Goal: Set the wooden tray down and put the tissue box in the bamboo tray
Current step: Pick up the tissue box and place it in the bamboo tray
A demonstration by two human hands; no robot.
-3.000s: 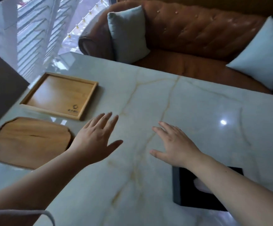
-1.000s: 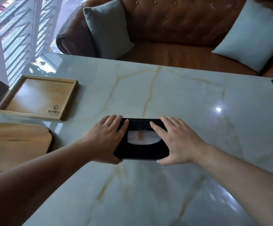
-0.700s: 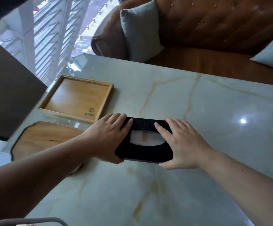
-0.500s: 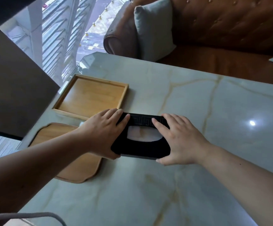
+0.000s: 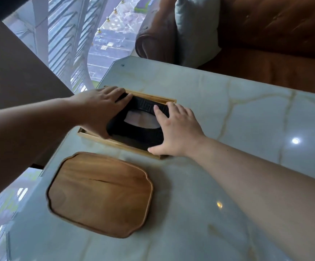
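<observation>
The black tissue box (image 5: 140, 127) sits inside the bamboo tray (image 5: 154, 97), near the counter's (image 5: 247, 119) far left corner; the left hand (image 5: 101, 108) clasps its left end, fingers (image 5: 119, 92) curled over the far edge; the right hand (image 5: 175, 131) grips the right end, thumb at the near corner; the wooden tray (image 5: 100, 193) lies flat just beside the bamboo one, nearer the person; a sofa (image 5: 266, 31) with a cushion (image 5: 196, 29) stands beyond.
</observation>
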